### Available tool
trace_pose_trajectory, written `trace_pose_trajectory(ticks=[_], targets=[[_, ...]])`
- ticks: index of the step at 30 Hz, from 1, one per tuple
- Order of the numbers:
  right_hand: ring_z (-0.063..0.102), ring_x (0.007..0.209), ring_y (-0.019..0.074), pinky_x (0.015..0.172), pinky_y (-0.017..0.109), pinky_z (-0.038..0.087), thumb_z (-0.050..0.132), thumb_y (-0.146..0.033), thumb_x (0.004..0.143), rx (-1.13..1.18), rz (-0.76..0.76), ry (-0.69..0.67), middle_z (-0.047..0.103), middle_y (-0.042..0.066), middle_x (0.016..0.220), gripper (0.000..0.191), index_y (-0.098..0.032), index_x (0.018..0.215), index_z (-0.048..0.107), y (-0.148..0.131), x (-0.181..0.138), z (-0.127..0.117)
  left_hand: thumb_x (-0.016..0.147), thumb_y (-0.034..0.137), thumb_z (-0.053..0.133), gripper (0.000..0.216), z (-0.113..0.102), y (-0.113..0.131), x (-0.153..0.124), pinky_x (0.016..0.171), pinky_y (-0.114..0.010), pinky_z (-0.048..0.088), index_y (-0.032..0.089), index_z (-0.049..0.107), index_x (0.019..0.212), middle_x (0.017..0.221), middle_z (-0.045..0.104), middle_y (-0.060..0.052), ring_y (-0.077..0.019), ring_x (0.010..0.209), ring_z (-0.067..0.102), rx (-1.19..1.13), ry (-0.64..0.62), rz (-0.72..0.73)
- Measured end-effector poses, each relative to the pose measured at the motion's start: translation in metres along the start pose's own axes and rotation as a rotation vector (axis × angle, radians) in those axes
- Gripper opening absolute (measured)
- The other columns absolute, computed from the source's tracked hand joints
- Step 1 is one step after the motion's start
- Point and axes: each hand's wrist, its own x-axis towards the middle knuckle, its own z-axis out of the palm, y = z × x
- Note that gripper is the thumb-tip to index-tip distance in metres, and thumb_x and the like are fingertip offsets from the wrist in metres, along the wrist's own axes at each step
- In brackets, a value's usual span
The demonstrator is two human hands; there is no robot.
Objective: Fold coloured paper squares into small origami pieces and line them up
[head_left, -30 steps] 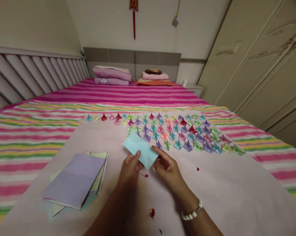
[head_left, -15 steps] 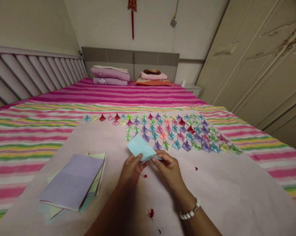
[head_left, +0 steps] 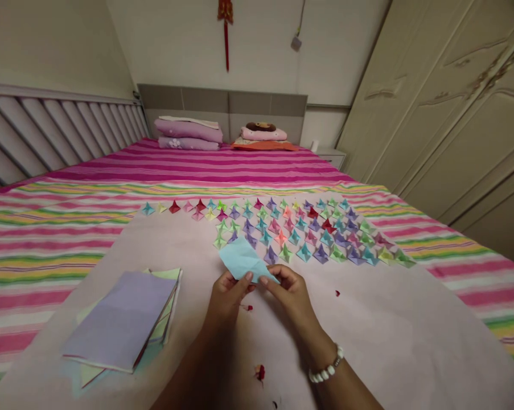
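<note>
The left hand (head_left: 226,297) and right hand (head_left: 291,291) both pinch the near edge of a blue paper (head_left: 241,259), held up over the big pale sheet (head_left: 376,330). Using both probably keeps it steady. Small folded shapes (head_left: 303,252) sit farther off in rows, maybe to leave room.

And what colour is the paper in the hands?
The held paper is light blue; it shows best in the head view.
</note>
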Motion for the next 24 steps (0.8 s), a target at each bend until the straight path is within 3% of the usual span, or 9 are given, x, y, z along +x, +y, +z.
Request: trace_pose_trajectory(ticks=[7,13,19,24], targets=[[0.056,0.054,0.0119,0.052,0.025,0.045,0.085,-0.033,0.055,0.071,-0.003,0.059,0.064,-0.003,0.062,0.038,-0.02,0.087,0.068,0.002,0.004,0.001,0.062,0.037,0.082,0.034,-0.005,-0.006,0.003,0.07,-0.026,0.051,0.015,0.072,0.086,0.086,0.074,-0.008,-0.0168,0.077,0.067,0.07,-0.038,-0.006],[0.054,0.049,0.0102,0.05,0.024,0.044,0.084,-0.039,0.056,0.064,0.066,0.02,0.064,-0.002,0.059,0.029,-0.019,0.068,0.068,0.003,0.003,0.001,0.066,0.037,0.079,0.03,-0.007,-0.004,0.003,0.068,-0.023,0.049,0.015,0.072,0.084,0.08,0.072,-0.004,-0.0125,0.07,0.062,0.12,-0.024,0.027],[0.056,0.056,0.012,0.055,0.025,0.044,0.084,-0.035,0.06,0.128,0.08,-0.013,0.066,-0.002,0.064,0.026,-0.02,0.076,0.071,0.007,0.002,-0.001,0.06,0.039,0.081,0.031,-0.005,0.001,0.001,0.058,-0.023,0.045,0.014,0.072,0.075,0.063,0.067,-0.002,-0.0117,0.057,0.056,0.235,-0.04,0.007],[0.056,0.057,0.0127,0.057,0.026,0.044,0.083,-0.034,0.061,0.189,0.13,-0.019,0.068,0.0,0.067,0.025,-0.018,0.074,0.069,0.012,0.002,-0.004,0.06,0.041,0.079,0.034,-0.001,0.001,-0.003,0.048,-0.021,0.039,0.012,0.068,0.072,0.056,0.061,-0.001,-0.0113,0.051,0.053,0.306,-0.147,-0.038]])
